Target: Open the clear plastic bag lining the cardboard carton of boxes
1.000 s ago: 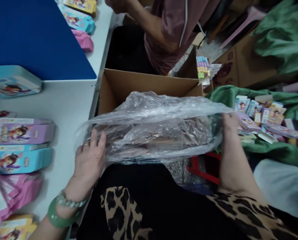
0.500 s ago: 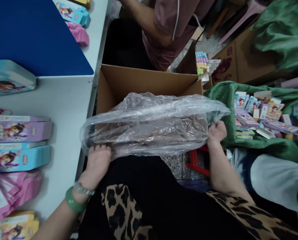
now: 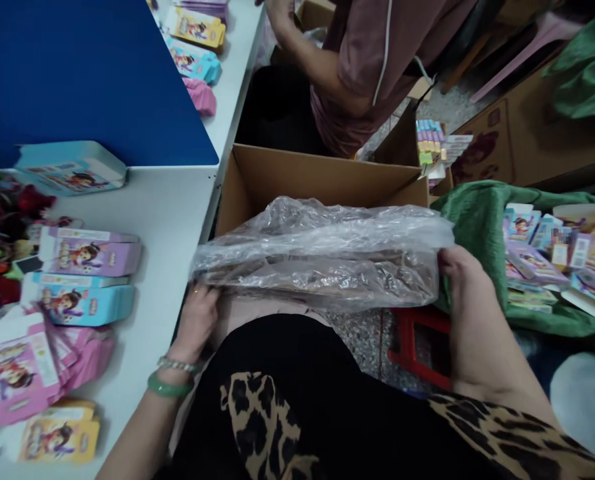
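Bench (image 3: 167,220) along the left, blue board (image 3: 77,73) over its far part; printed cartons in purple (image 3: 90,252) and blue (image 3: 80,303) ranged near its left edge. Open box (image 3: 322,180) just beyond the bench's right edge, a co-worker's sleeve (image 3: 377,60) behind it. Green cloth (image 3: 477,227) at the right, strewn with small cartons (image 3: 552,253).

Clear bag (image 3: 322,257), wrapped about a flat brown stack, held level above the lap and against the box's near wall. Compared with a second ago: bag flatter and drawn tighter, lifted clear of the lap.

Left hand (image 3: 200,320) under the bag's left end, fingers curled up onto it; a second ago laid flat on top. Right hand (image 3: 460,280) closed on the bag's right end, thumb uppermost; half a second ago bunched into a fist there. Judged: grip shifted from steadying to carrying.
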{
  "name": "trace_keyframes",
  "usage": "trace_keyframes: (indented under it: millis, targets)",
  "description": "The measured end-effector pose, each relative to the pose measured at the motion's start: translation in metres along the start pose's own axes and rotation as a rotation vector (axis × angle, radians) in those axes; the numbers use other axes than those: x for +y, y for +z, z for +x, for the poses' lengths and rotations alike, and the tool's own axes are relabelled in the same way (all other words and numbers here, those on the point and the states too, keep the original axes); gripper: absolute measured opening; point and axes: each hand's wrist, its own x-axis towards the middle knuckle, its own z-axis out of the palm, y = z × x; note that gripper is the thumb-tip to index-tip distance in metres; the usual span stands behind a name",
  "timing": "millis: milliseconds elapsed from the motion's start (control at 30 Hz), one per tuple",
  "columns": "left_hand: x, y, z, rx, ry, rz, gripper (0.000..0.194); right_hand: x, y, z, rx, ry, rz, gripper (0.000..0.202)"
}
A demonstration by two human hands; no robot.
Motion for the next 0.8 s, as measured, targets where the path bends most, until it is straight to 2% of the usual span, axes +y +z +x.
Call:
trace_keyframes:
  millis: [67, 133, 200, 267, 333, 367, 433, 500, 567, 633, 700, 800]
  targets:
    - [-0.001, -0.007, -0.01, 0.139, -0.09, -0.156, 0.033, -0.012, -0.005, 0.005, 0.025, 0.086, -0.118, 0.021]
    - [0.009, -0.016, -0.016, 0.267, -0.163, -0.227, 0.028, -0.023, -0.008, 0.001, 0.076, 0.133, -0.23, 0.042]
    - [0.023, -0.027, -0.014, 0.364, -0.179, -0.197, 0.026, -0.034, -0.006, -0.009, 0.123, 0.014, -0.357, 0.063]
    - [0.039, -0.039, 0.001, 0.429, -0.17, -0.077, 0.03, -0.045, 0.001, -0.018, 0.122, -0.255, -0.499, 0.07]
    - [0.051, -0.05, 0.025, 0.383, -0.129, 0.076, 0.041, -0.053, 0.012, -0.019, 0.08, -0.485, -0.585, 0.063]
    - [0.056, -0.055, 0.04, 0.318, -0.095, 0.147, 0.046, -0.055, 0.017, -0.016, 0.053, -0.533, -0.574, 0.056]
    - [0.061, -0.062, 0.071, 0.163, -0.048, 0.272, 0.05, -0.059, 0.026, -0.002, 0.023, -0.502, -0.458, 0.043]
    - [0.062, -0.067, 0.097, 0.023, -0.028, 0.364, 0.042, -0.063, 0.03, 0.017, 0.032, -0.403, -0.321, 0.036]
    - [0.061, -0.07, 0.117, -0.049, -0.053, 0.419, 0.037, -0.069, 0.029, 0.038, 0.073, -0.324, -0.251, 0.036]
    - [0.059, -0.071, 0.129, -0.026, -0.116, 0.454, 0.038, -0.08, 0.028, 0.056, 0.123, -0.316, -0.245, 0.038]
    - [0.057, -0.07, 0.137, 0.06, -0.169, 0.488, 0.04, -0.093, 0.027, 0.074, 0.178, -0.33, -0.243, 0.039]
    - [0.056, -0.064, 0.145, 0.149, -0.136, 0.52, 0.042, -0.113, 0.032, 0.1, 0.244, -0.326, -0.235, 0.041]
